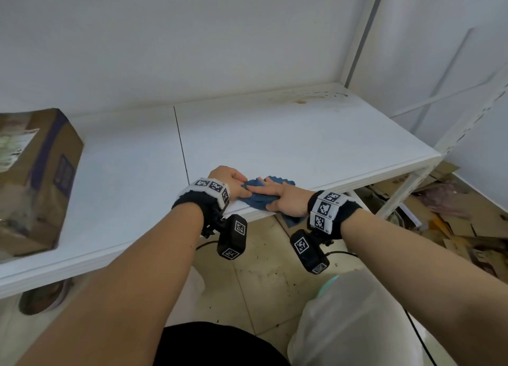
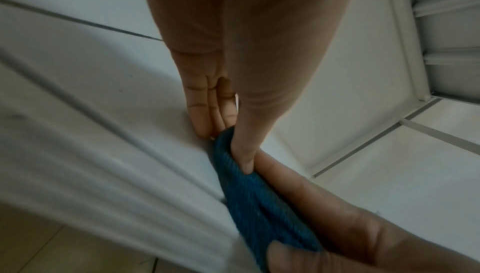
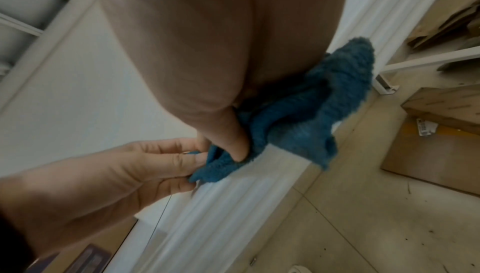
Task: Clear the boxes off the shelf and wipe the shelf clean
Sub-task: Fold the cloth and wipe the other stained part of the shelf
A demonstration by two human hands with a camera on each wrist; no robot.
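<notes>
The two forearms reached in from the near edge of the head view, each with a tagged wristband, and met at the front lip of the shelf (image 1: 302, 135). The hands were close together on a blue cloth (image 1: 258, 198) that lay over that lip, part of it hanging below. The right hand (image 1: 286, 198) pressed flat on the cloth, thumb tucked under the fold at the edge. The left hand (image 1: 233, 183) pinched the cloth's near corner between thumb and fingertips (image 2: 207, 121).

By the look of it, clearing was mostly done but not finished: one cardboard box (image 1: 33, 178) stood on the far left of the shelf, well apart from the hands. Wiping seemed only to be starting, since brownish stains (image 1: 299, 100) showed at the back right corner, and the box would have to come off before its patch could be cleaned.

The shelf was white, with a thin dark seam (image 1: 181, 143) across it and white walls behind. Below, the tiled floor (image 1: 264, 291) was speckled with dirt, and flattened cardboard (image 1: 450, 222) lay heaped to the right.
</notes>
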